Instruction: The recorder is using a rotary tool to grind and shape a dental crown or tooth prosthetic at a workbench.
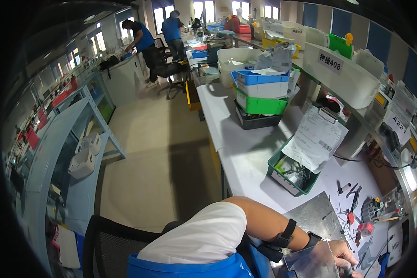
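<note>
By the clear plastic panel (308, 263), the left hand (340, 253) should work steadily; whether its grip holds anything, I cannot tell.

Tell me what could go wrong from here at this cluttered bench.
Small parts could get knocked away: the left hand works close to loose thin tools, a red block and pliers. 
The clipboard lies tilted over the dark green bin, so a bump might slide it off. 
Farther back, the stack of trays, with bags and papers on top, could perhaps tip if nudged.
</note>
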A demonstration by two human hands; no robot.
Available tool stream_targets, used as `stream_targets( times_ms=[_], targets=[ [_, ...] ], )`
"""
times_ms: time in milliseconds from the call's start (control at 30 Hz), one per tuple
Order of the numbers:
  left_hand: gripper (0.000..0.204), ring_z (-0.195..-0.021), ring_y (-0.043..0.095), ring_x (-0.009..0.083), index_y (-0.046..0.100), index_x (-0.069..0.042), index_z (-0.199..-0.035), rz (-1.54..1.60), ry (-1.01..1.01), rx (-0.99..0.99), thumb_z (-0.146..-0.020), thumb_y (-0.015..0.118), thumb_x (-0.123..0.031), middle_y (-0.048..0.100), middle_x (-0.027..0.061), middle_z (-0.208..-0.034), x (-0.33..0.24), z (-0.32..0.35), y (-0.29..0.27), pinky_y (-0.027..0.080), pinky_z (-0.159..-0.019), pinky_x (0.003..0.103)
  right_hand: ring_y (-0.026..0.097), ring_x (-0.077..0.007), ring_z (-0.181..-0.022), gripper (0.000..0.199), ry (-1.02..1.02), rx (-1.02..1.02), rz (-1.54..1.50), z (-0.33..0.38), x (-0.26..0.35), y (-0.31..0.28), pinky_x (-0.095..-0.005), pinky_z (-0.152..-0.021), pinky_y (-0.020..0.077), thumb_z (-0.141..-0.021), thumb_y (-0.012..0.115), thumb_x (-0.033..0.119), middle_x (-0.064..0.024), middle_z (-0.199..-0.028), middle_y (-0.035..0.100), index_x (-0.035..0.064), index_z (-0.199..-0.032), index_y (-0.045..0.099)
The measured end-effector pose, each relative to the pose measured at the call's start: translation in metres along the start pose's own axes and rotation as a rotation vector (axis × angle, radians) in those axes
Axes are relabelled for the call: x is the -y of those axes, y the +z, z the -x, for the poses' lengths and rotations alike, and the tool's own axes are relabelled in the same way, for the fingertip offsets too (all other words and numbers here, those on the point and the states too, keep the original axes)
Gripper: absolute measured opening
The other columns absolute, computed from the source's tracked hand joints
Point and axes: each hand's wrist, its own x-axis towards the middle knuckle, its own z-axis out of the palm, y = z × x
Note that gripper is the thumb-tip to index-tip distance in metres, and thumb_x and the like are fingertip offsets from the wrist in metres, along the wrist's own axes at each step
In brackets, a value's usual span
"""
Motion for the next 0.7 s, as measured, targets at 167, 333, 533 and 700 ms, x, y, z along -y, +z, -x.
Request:
stream_targets(
  times_ms=[167,333,533,700],
  targets=[
    [0.048,-0.091,0.068,0.0168,0.055,0.005,-0.131,-0.006,0.014,-0.015,-0.087,0.067,-0.008,0.072,0.0131,-0.095,-0.004,0.002,0.001,0.051,-0.084,0.030,0.061,-0.0147,-0.076,0.053,0.023,0.023,-0.005,0.003,0.001,-0.003,-0.0191,-0.061,0.0455,-0.094,0.042,0.038,-0.0280,-0.113,0.065,-0.0090,-0.112,0.058],
    [0.052,-0.091,0.069,0.0180,0.059,0.005,-0.124,0.067,-0.013,-0.067,-0.077,0.075,-0.010,0.071,0.0160,-0.099,0.001,-0.004,-0.001,0.053,-0.081,0.031,0.063,-0.0159,-0.079,0.053,0.018,0.046,-0.017,-0.002,0.006,-0.010,-0.0201,-0.064,0.0476,-0.094,0.042,0.038,-0.0280,-0.114,0.065,-0.0090,-0.113,0.058],
    [0.038,-0.080,0.066,0.0307,0.069,-0.001,-0.091,-0.369,0.401,-0.153,-0.059,0.082,-0.018,0.067,0.0140,-0.081,0.018,-0.010,0.011,0.051,-0.072,0.037,0.044,-0.0257,-0.132,0.056,0.325,-0.088,0.279,-0.028,-0.031,-0.038,-0.0378,-0.112,0.0299,-0.096,0.044,0.035,-0.0225,-0.138,0.052,-0.0079,-0.132,0.048],
    [0.032,-0.079,0.064,0.0341,0.067,-0.004,-0.079,-0.485,0.436,-0.236,-0.055,0.081,-0.021,0.066,0.0120,-0.078,0.036,-0.017,0.022,0.049,-0.069,0.042,0.035,-0.0294,-0.139,0.060,-0.174,0.269,0.700,-0.012,-0.087,-0.123,-0.0394,-0.119,0.0208,-0.103,0.035,0.042,-0.0147,-0.150,0.040,-0.0011,-0.144,0.037]
  ],
)
